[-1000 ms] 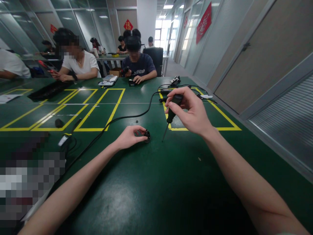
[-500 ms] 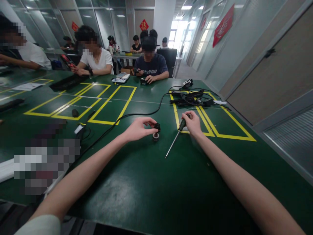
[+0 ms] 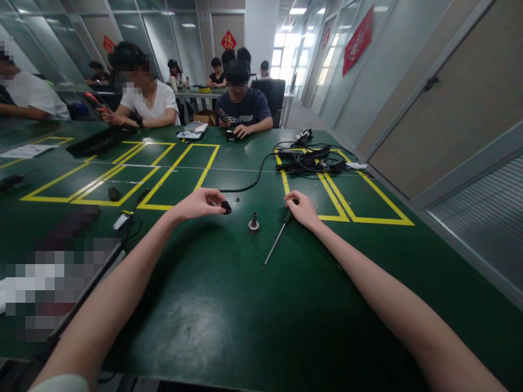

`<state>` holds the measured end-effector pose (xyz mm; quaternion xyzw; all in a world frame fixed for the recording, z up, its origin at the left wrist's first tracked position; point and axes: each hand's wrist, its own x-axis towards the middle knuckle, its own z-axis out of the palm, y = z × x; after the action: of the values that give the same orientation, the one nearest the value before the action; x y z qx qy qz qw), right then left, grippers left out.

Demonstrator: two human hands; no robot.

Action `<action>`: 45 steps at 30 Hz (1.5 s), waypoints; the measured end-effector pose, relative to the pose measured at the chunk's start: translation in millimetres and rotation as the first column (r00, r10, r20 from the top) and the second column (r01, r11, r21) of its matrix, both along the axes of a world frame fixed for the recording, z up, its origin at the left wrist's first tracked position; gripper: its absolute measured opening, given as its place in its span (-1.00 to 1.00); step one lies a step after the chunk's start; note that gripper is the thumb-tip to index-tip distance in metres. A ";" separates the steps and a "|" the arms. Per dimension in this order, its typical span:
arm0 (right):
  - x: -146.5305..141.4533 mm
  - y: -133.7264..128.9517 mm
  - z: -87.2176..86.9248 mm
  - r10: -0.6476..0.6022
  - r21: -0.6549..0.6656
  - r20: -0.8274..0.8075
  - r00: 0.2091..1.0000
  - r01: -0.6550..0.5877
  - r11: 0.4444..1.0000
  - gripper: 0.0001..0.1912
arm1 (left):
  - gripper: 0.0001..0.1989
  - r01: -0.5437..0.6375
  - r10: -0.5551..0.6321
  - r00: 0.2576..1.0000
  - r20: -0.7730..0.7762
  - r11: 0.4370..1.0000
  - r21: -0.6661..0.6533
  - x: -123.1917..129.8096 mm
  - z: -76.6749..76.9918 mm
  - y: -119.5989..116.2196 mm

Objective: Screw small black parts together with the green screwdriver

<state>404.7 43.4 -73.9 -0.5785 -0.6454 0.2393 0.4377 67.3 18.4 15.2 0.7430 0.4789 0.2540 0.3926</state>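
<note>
My left hand (image 3: pixel 196 205) hovers above the green table, pinching a small black knob-like part (image 3: pixel 226 207) between thumb and fingertips. To its right, a small metal piece (image 3: pixel 254 225) with a round base and a thin upright stem stands on the table, touched by neither hand. My right hand (image 3: pixel 303 209) is closed around the dark handle of a screwdriver (image 3: pixel 275 244). The handle is mostly hidden under my fingers. Its long thin shaft points down and left toward me, passing just right of the metal piece.
Black parts and cables (image 3: pixel 310 160) lie in a heap inside yellow tape outlines at the far right. A dark cable (image 3: pixel 245 189) runs across the table. Further left are a long black tray (image 3: pixel 100 141) and a white-labelled cable (image 3: pixel 121 220). Several people sit across the table.
My left hand has moved left with the black part, away from the metal piece, whose stem now shows. My right hand has turned, and the screwdriver handle sits lower. The view has shifted slightly.
</note>
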 end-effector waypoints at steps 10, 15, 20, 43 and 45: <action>0.0 3.3 -4.3 0.033 0.017 0.110 0.993 -0.035 0.999 -0.84 | -0.61 0.171 -0.181 0.981 -0.065 0.976 -0.138 -14.2 -18.8 10.4; -0.3 3.3 -4.3 0.031 0.014 0.142 0.989 -0.033 0.999 -0.83 | -0.47 0.048 -0.028 0.998 0.056 0.914 -0.404 -23.5 -11.1 7.9; -0.1 2.9 -3.7 0.036 0.007 0.166 0.986 -0.037 0.999 -0.81 | -0.48 -0.006 0.098 0.987 0.125 0.811 -0.585 -8.5 -12.2 1.3; -2.1 4.3 -3.1 0.037 -0.011 0.245 0.969 -0.035 0.999 -0.81 | 0.04 0.009 0.237 0.750 0.618 0.930 -0.367 57.7 -55.2 -52.8; -2.2 3.6 -1.3 0.043 -0.013 0.253 0.967 -0.041 0.999 -0.81 | -0.01 -0.017 0.070 0.915 0.397 0.991 -0.135 53.5 -55.1 -49.4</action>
<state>402.5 46.9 -75.3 -0.5920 -0.7073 0.1752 0.3444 120.8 -31.0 -39.9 0.6374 0.4203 0.3781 0.5236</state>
